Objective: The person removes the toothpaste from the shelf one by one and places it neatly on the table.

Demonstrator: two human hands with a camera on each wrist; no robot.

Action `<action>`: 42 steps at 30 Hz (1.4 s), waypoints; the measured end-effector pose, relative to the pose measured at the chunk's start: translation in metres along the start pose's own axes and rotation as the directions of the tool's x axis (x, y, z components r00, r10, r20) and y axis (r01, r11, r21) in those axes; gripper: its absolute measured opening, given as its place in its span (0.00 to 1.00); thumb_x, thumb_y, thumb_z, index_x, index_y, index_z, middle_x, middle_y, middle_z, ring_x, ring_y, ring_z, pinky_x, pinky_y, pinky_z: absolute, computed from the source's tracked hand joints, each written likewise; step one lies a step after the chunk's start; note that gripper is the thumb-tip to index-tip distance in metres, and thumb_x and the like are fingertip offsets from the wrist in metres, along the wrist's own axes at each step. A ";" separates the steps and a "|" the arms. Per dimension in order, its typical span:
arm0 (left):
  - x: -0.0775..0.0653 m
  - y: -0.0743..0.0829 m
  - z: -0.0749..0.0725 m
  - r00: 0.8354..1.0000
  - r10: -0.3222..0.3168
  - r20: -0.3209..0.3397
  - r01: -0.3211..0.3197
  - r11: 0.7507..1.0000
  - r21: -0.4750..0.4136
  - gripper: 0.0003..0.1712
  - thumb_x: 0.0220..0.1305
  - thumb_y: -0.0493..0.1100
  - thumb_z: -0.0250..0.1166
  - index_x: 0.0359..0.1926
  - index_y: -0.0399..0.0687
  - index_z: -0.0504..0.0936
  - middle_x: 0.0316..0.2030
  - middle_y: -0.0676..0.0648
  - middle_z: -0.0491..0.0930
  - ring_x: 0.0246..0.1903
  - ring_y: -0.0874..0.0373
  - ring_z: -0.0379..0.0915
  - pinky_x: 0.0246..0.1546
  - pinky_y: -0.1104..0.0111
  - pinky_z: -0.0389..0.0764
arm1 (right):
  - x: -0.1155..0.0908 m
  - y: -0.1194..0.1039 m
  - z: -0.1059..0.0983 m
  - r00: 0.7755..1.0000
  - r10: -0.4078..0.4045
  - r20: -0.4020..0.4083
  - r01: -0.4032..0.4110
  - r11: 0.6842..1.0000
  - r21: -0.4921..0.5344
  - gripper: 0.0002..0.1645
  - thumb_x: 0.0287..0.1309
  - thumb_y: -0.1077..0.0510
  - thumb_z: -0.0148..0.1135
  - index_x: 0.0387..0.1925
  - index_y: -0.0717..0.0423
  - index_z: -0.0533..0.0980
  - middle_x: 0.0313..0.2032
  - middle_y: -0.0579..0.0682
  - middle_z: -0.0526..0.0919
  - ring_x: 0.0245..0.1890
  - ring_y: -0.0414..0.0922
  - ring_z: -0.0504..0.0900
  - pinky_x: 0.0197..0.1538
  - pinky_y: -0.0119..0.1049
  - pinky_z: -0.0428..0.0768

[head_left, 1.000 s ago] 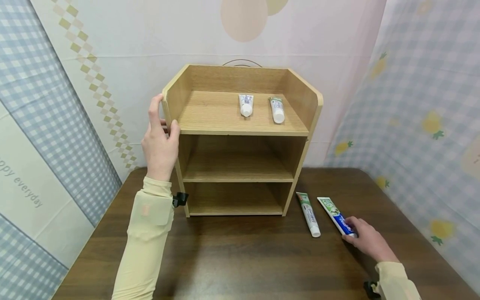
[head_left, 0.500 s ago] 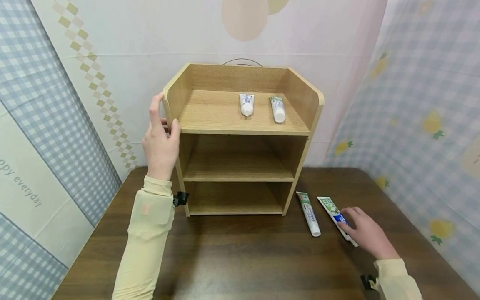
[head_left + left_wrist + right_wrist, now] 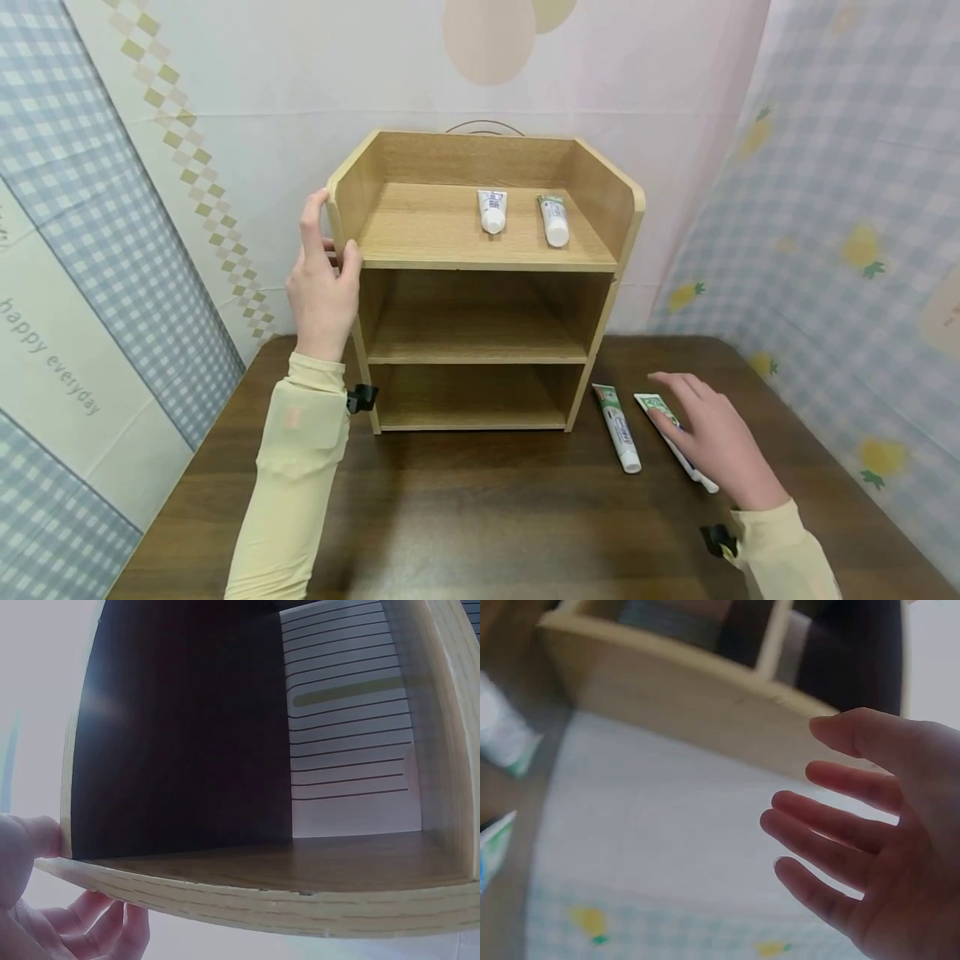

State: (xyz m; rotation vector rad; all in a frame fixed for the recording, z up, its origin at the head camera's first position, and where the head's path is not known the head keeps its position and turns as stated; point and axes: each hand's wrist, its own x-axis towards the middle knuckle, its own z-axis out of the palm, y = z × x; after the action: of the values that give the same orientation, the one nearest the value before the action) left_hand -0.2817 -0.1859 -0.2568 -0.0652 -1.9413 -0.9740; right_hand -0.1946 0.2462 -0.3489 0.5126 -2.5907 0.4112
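My left hand (image 3: 322,300) grips the left side panel of a small wooden shelf (image 3: 487,267), its thumb at the front edge. In the left wrist view the fingers (image 3: 97,930) lie along the panel. My right hand (image 3: 712,442) hovers with fingers spread above a green, blue and white toothpaste tube (image 3: 660,405), partly hiding it. Nothing is in its palm in the right wrist view. A green and white toothpaste tube (image 3: 617,429) lies just left of it on the table. Two more tubes, a white one (image 3: 492,212) and a green-topped one (image 3: 554,221), lie on the top shelf.
The shelf unit stands at the back of a dark brown table (image 3: 480,517), with two lower compartments (image 3: 480,321) below the top board. Behind it hangs a pale printed curtain (image 3: 300,67). A checked curtain (image 3: 840,250) borders the right side.
My right hand has released the blue, green and white toothpaste tube. It has lifted and moved left and farther back, its fingers opening. The left hand stays on the shelf panel.
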 end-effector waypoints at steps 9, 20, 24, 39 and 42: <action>0.000 0.000 -0.001 1.000 0.022 -0.015 -0.022 1.000 -0.002 0.33 0.65 0.42 0.54 0.67 0.72 0.57 0.32 0.37 0.79 0.30 0.45 0.77 0.29 0.57 0.69 | 0.043 -0.043 -0.023 0.965 -0.172 -0.199 0.178 0.984 0.014 0.27 0.52 0.64 0.68 0.55 0.59 0.74 0.46 0.56 0.82 0.46 0.54 0.80 0.48 0.52 0.74; -0.001 0.002 -0.002 1.000 0.004 -0.011 -0.004 1.000 -0.004 0.33 0.64 0.42 0.55 0.67 0.72 0.58 0.32 0.36 0.79 0.32 0.44 0.78 0.32 0.53 0.72 | 0.101 -0.090 -0.045 0.896 -0.341 -0.285 0.362 0.932 0.022 0.22 0.56 0.61 0.65 0.53 0.59 0.76 0.46 0.55 0.83 0.42 0.51 0.81 0.47 0.46 0.76; -0.001 0.002 -0.002 1.000 0.009 -0.006 -0.009 1.000 0.006 0.33 0.65 0.43 0.55 0.67 0.72 0.57 0.32 0.37 0.79 0.31 0.44 0.78 0.31 0.54 0.71 | 0.120 -0.103 -0.050 0.887 -0.368 -0.280 0.390 0.920 0.028 0.20 0.58 0.61 0.64 0.53 0.59 0.77 0.46 0.55 0.83 0.40 0.51 0.81 0.45 0.46 0.77; -0.002 0.002 -0.003 1.000 0.006 0.004 -0.006 1.000 0.015 0.32 0.66 0.44 0.54 0.68 0.73 0.57 0.31 0.37 0.79 0.30 0.44 0.78 0.30 0.55 0.70 | 0.192 -0.130 -0.053 0.951 -0.293 -0.096 0.298 0.954 0.031 0.21 0.62 0.56 0.58 0.55 0.59 0.74 0.51 0.57 0.81 0.45 0.52 0.81 0.49 0.47 0.78; -0.002 0.003 -0.002 1.000 0.006 0.009 -0.006 1.000 0.016 0.32 0.67 0.44 0.54 0.68 0.73 0.56 0.32 0.37 0.80 0.30 0.44 0.78 0.30 0.55 0.71 | 0.204 -0.134 -0.052 0.970 -0.242 -0.009 0.242 0.970 0.013 0.23 0.63 0.53 0.57 0.57 0.58 0.73 0.54 0.57 0.80 0.52 0.54 0.80 0.56 0.49 0.75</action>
State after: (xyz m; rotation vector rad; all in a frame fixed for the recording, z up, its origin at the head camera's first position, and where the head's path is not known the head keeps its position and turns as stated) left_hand -0.2782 -0.1848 -0.2561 -0.0665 -1.9555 -0.9557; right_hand -0.2862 0.0887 -0.1776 0.8191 -2.4794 0.3467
